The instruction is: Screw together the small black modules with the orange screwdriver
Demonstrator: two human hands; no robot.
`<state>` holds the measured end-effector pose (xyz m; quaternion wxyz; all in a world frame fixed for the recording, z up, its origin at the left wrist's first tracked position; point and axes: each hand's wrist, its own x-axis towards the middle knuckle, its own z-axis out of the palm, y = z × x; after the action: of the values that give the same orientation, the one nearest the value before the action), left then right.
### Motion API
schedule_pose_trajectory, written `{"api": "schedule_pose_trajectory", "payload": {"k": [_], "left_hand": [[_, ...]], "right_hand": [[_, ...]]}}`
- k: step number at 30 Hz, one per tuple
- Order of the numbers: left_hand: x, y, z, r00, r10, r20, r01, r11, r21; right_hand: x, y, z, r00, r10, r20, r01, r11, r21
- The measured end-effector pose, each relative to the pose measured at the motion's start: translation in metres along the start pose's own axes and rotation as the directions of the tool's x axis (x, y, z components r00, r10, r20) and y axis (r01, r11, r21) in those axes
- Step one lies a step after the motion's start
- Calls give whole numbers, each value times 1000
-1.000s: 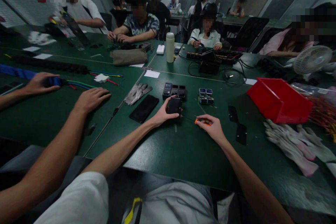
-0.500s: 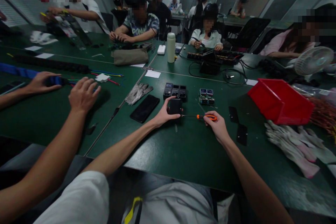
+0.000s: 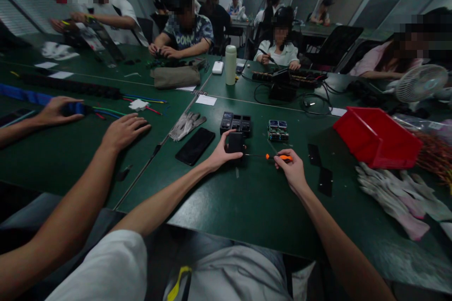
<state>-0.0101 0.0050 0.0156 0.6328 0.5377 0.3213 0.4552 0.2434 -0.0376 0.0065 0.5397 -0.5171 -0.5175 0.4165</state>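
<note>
My left hand (image 3: 222, 153) grips a small black box (image 3: 235, 142) between thumb and fingers. An orange-handled screwdriver (image 3: 285, 157) is in my right hand (image 3: 290, 165), its thin shaft pointing left with the tip at the box's right side. Just behind the box sit dark modules (image 3: 236, 122) in a row. Small green circuit boards (image 3: 278, 130) are stacked to their right. Two flat black plates (image 3: 325, 180) lie to the right of my right hand. A black phone (image 3: 195, 146) rests left of my left hand.
A co-worker's hands (image 3: 125, 131) are at the left, by a blue-wrapped bundle and coloured wires. A red bin (image 3: 377, 138) and gloves (image 3: 395, 197) lie at the right. Behind stand a pale bottle (image 3: 230, 66) and a fan (image 3: 421, 82); another glove (image 3: 187, 125) is beside the phone.
The co-worker's nearer hand has moved right, away from the coloured wires, and now lies over the table. My two hands, the box and the screwdriver look nearly unmoved.
</note>
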Motion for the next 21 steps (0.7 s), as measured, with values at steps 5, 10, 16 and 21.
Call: {"api": "schedule_pose_trajectory", "payload": {"k": [5,10,16,21], "left_hand": [[1,-2,-1,1000,-3,-11,3,1000,-10],[1,-4,-1,999,-21,-33,20,1000,-12],[2,-2,-5,992,-12,-122,9,1000,-29],[2,3,-3,996,-80,-50,73,990,-122]], "right_hand": [[1,7,0,998,-68,-18,67,997,-37],[1,8,-1,996,-92,-2,92,995,-42],[2,6,-3,997,-70,-35,68,996,-52],[1,7,-1,999,-52,1,52,997,-59]]}}
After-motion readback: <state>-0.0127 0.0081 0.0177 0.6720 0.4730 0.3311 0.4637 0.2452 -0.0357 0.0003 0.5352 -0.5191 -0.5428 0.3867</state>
